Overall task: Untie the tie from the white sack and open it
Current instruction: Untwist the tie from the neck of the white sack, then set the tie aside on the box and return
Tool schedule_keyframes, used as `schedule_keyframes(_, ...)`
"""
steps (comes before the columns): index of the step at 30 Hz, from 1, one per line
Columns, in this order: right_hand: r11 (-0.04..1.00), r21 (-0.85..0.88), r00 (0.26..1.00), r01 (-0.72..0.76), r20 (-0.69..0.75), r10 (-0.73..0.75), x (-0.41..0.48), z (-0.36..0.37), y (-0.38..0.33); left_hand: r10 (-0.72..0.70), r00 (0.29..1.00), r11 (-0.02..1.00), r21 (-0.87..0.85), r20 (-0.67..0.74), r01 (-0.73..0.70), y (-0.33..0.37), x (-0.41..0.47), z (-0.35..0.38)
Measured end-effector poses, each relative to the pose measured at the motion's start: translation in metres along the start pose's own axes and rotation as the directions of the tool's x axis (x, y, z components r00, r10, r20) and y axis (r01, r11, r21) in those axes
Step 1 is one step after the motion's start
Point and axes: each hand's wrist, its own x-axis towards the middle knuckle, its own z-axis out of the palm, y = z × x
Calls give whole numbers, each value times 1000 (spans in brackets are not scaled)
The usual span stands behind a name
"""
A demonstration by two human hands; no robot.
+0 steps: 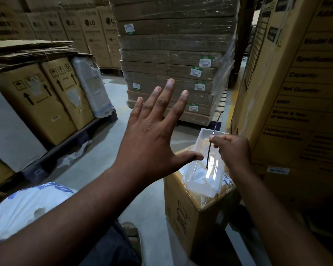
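Your left hand (152, 131) and right hand (233, 148) are both bare, with no gloves, rings or watch, and both forearms are uncovered with no sleeve reaching into view. Below them, your leg wears dark trousers (112, 248), and your foot a brownish sandal (132, 235).

Head cam, fwd-down, close.

Grey concrete floor (112, 150) carries everything. At 9 o'clock a dark pallet (75, 139) w/ upright boxes (37, 104); at 12 a wrapped stack of flat cartons (171, 64). White sack (27, 206) at 7, brown box (185, 221) w/ clear tray (204, 175) on top at 4.
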Motion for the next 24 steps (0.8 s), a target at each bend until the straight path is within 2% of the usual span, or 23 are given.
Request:
schedule_keyframes(9,1000,3,1000,20,2,-20,6,-9,8,-15,1000,1000,-20,21,16,-5,-10,3)
schedule_keyframes(12,995,-103,998,16,60,-9,13,-12,9,-18,1000,1000,-18,24,19,-5,-9,5)
schedule_keyframes(16,938,-342,986,64,165,-7,22,-17,11,-27,999,1000,-15,31,28,-7,-10,7)
schedule_keyframes(19,853,-476,976,213,140,-166,22,-21,5,-41,999,999,-4,33,41,-12,-11,7)
schedule_keyframes(24,708,-538,885,456,192,-424,12,-7,-21,-71,997,997,44,0,71,-28,-17,-1)
